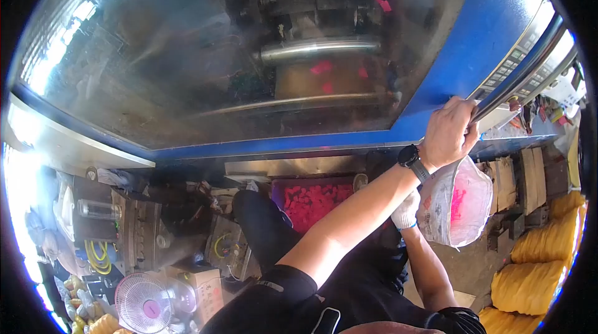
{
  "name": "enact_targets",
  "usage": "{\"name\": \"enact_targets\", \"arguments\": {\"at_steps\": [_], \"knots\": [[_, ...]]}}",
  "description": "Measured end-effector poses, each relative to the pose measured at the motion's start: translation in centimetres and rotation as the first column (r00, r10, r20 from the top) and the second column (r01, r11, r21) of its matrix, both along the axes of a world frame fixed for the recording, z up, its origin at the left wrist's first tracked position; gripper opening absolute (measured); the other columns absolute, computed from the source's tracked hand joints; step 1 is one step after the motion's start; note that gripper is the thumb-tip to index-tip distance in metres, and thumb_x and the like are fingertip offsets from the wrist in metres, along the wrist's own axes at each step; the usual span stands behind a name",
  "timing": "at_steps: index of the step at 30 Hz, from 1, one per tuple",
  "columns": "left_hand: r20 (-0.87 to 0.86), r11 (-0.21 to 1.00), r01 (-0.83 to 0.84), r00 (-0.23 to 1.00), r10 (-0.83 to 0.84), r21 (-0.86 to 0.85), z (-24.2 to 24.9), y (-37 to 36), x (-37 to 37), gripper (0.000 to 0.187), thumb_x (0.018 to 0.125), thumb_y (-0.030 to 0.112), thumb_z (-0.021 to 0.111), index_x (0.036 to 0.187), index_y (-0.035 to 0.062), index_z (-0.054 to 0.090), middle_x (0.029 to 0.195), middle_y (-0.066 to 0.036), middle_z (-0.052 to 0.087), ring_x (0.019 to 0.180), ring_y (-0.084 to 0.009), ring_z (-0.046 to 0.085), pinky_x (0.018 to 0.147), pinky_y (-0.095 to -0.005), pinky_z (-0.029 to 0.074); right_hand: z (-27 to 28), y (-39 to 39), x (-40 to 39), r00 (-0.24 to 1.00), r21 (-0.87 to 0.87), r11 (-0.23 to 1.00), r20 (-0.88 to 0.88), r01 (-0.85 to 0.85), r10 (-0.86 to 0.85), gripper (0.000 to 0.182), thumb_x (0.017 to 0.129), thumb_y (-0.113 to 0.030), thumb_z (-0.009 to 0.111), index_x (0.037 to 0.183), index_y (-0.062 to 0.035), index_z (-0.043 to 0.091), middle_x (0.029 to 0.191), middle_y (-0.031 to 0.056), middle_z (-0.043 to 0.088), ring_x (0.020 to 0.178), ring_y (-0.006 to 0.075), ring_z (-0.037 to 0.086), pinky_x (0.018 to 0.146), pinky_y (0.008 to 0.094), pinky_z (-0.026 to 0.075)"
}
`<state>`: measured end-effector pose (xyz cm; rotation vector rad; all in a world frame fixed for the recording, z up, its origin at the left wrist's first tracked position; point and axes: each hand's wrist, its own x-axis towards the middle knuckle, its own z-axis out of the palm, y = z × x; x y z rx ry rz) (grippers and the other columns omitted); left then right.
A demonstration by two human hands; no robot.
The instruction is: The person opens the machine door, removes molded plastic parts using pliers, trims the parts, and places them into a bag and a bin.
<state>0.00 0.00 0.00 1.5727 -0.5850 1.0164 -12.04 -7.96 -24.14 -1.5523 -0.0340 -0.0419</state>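
Note:
My left hand (451, 131), bare and with a dark watch on the wrist, reaches across to the right. Its fingers are wrapped round the lower end of a metal door handle (522, 67) on the blue machine door (458, 35). Below that forearm is my right hand (406, 210) in a white knit glove, close beside a whitish sack (441, 206). The forearm partly covers the glove, so its fingers do not show clearly. Some pink pieces lie inside the sack. Through the door's large window, a metal bar (321, 50) and a few pink bits are visible.
A purple crate (279, 194) of pink pieces stands on the floor by my legs. To the right are yellow sacks (529, 287) and stacked boards (532, 178). At the left are a fan (146, 303), a cardboard box (205, 290) and metal blocks (140, 231).

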Motion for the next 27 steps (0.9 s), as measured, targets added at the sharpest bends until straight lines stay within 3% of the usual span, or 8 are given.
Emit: {"name": "enact_targets", "arguments": {"at_steps": [27], "knots": [[0.027,1.0,-0.022,0.999,0.022,-0.014,0.3,-0.3,0.2,0.031,0.083,0.0,0.07,0.11,-0.0039,0.054,0.084,-0.018,0.061,0.074,-0.0369,0.062,0.064,-0.0453,0.051,-0.6,-0.2,0.6,0.999,-0.048,0.998,0.041,0.034,-0.032,0.027,0.09,-0.006,0.071,0.115,-0.0017,0.065,0.101,0.0134,0.073,0.092,0.0215,0.069,0.085,0.0353,0.053]]}}
